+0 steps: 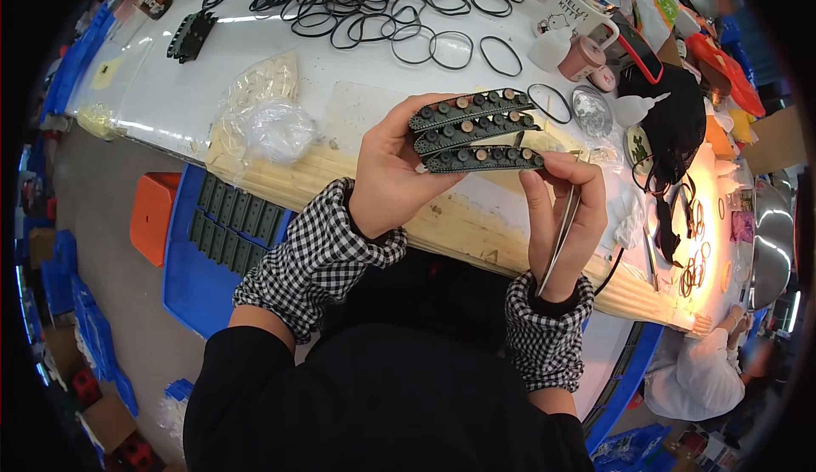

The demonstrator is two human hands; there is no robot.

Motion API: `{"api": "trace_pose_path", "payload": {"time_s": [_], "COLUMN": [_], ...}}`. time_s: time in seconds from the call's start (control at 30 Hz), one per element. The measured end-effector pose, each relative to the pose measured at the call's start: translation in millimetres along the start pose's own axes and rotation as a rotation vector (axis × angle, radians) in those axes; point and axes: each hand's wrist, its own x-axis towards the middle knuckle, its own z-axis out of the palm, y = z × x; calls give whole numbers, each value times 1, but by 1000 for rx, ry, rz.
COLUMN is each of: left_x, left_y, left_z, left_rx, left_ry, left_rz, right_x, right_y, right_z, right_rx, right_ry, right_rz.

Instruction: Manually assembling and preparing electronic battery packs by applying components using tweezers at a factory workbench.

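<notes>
Above the table's near edge, my left hand (387, 170) is closed around the left ends of dark green toy tank track units (476, 132), stacked in three rows with small round wheels along them. Some wheels are black, others tan or copper-coloured. My right hand (571, 204) has metal tweezers (558, 247) lying across its palm, while its thumb and forefinger pinch close to the right end of the lowest row. Whether a small part sits between those fingertips I cannot tell. Beyond my hands lie a heap of black rubber bands (340, 0) and several loose ones.
A clear plastic bag (280, 128) lies left of my hands; another dark track unit (191, 37) is farther left. Squeeze bottles (633, 110), a mug (608, 34) and a black cloth (676, 119) crowd the right. Below the left edge are a blue tray (183, 276) and an orange stool (153, 217).
</notes>
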Motion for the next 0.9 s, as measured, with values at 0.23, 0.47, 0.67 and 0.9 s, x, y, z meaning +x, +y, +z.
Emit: {"api": "trace_pose_path", "payload": {"time_s": [0.23,0.47,0.67,0.9], "left_x": [-1,-1,-1,-1], "left_y": [-3,-4,-4,-3], "left_z": [-2,-1,1,-1], "left_rx": [33,43,30,51], "left_ry": [-10,7,1,-26], "left_rz": [27,61,99,90], "right_x": [3,18,36,37], "right_y": [-4,6,14,16], "right_z": [0,-25,-39,-36], "right_rx": [-49,-521,-856,-772], "right_ry": [-23,187,60,27], "right_rz": [-1,-197,-321,-243]}}
